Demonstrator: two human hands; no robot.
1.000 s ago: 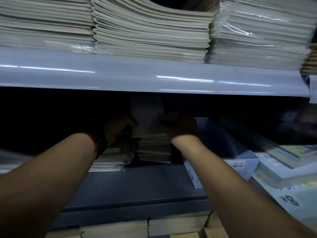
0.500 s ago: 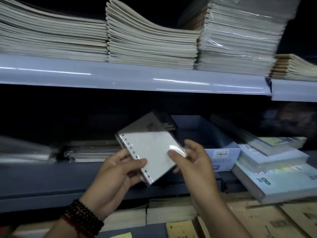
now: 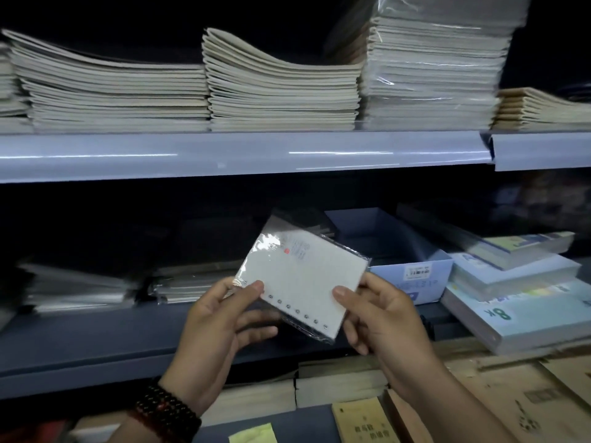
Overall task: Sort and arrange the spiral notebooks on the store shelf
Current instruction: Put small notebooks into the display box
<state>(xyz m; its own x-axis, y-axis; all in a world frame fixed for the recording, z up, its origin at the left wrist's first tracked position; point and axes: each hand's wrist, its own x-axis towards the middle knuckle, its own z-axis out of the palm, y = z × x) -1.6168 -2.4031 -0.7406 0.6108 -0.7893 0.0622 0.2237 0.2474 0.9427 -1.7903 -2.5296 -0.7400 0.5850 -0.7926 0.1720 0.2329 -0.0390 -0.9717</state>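
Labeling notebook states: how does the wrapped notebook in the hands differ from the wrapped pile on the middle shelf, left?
The held notebook is single, tilted, lifted clear of the shelf between the left hand and right hand; the shelf pile is several items lying flat. The held one shows its white face and ring holes; the pile shows only edges. Both are in clear plastic wrap.

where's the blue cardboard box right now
The blue box sits on the middle shelf, right of centre in the head view, just behind the right hand, with the 8K paper pads on its right.
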